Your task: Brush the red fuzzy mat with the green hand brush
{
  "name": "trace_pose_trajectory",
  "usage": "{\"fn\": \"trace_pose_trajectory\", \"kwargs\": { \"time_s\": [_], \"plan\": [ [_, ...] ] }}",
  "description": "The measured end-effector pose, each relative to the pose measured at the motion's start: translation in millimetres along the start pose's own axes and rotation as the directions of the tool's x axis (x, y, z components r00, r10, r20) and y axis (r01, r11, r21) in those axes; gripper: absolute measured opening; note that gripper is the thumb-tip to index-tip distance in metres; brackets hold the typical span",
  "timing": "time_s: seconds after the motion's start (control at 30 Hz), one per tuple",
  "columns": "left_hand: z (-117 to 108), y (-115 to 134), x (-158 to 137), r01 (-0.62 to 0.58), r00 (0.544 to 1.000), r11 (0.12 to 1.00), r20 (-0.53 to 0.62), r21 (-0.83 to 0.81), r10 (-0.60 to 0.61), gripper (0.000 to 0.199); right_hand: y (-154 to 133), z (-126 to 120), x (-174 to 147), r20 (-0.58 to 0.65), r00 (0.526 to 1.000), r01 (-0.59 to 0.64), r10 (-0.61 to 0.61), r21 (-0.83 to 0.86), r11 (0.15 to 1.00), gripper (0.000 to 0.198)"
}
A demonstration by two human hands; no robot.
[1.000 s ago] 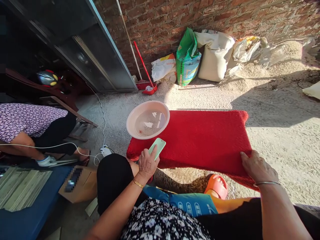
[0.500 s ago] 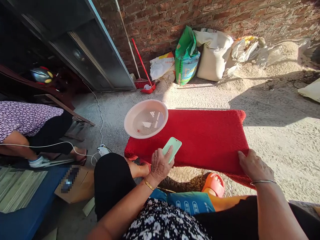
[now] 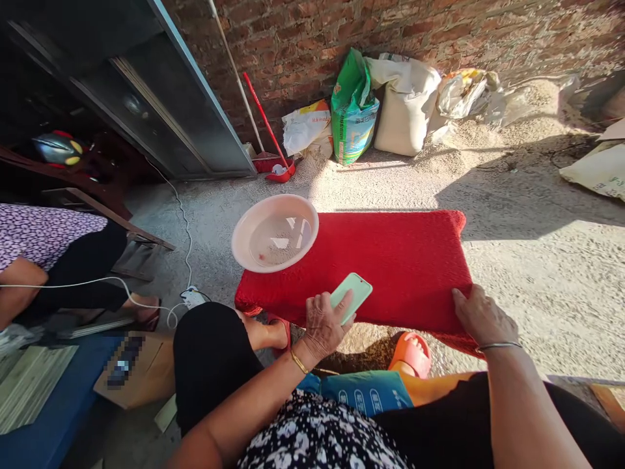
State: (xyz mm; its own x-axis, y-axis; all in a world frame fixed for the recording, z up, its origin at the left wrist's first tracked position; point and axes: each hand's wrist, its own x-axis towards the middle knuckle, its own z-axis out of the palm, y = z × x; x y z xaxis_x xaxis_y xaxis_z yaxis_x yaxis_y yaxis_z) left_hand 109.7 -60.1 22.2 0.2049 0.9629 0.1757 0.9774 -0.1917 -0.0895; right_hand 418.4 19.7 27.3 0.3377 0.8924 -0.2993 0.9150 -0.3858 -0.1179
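Observation:
My left hand [image 3: 326, 326] is closed around a pale mint-green phone [image 3: 352, 296], thumb lying across its face. The phone is tilted above the near edge of a low bench covered with a red fleecy cloth [image 3: 390, 260]. At the bench's right end, my right hand [image 3: 488, 319] grips the cloth's edge, thumb on top and the other fingers partly hidden over the side. A pale pink basin [image 3: 239, 244] with clear water and a small reddish bit in it stands on the bench's left end.
A co-worker in a patterned top [image 3: 43, 234] sits at the left beside a blue surface [image 3: 73, 391] with stacked pale strips. A white cable [image 3: 185, 228] runs to a power strip [image 3: 195, 298]. Sacks [image 3: 407, 107] and a red dustpan [image 3: 283, 170] line the brick wall.
My left hand has carried the phone slightly right over the bench, and turned it a little. My right hand keeps its place on the bench's end. The whole view has shifted somewhat.

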Motion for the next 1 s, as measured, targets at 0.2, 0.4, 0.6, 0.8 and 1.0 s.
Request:
{"fn": "trace_pose_trajectory", "kwargs": {
  "time_s": [0.2, 0.4, 0.6, 0.8, 1.0],
  "plan": [
    [7, -29, 15, 0.199, 0.980, 0.975, -0.019, 0.097, -0.199, 0.053, -2, -5, -1, 0.030, 0.999, -0.019, 0.019, 0.011, 1.000, 0.058],
    [10, 33, 1, -0.138, 0.990, 0.990, -0.015, -0.036, 0.137, 0.058, -2, -4, 0, 0.029, 1.000, -0.011, 0.011, -0.007, 1.000, 0.056],
    [1, -13, 29, 0.147, 0.989, 0.988, 0.013, 0.049, -0.148, 0.055, -3, -5, -2, 0.019, 1.000, 0.005, -0.004, -0.038, 0.999, 0.053],
    [9, -2, 41, 0.127, 0.992, 0.991, 0.018, 0.052, -0.129, 0.055, -1, -1, -1, -0.019, 0.999, 0.028, -0.029, -0.060, 0.998, 0.053],
    [6, 43, 28, -0.090, 0.996, 0.995, 0.011, -0.047, 0.090, 0.056, -2, -4, -1, 0.008, 1.000, 0.027, -0.027, -0.063, 0.998, 0.052]
  ]
}}
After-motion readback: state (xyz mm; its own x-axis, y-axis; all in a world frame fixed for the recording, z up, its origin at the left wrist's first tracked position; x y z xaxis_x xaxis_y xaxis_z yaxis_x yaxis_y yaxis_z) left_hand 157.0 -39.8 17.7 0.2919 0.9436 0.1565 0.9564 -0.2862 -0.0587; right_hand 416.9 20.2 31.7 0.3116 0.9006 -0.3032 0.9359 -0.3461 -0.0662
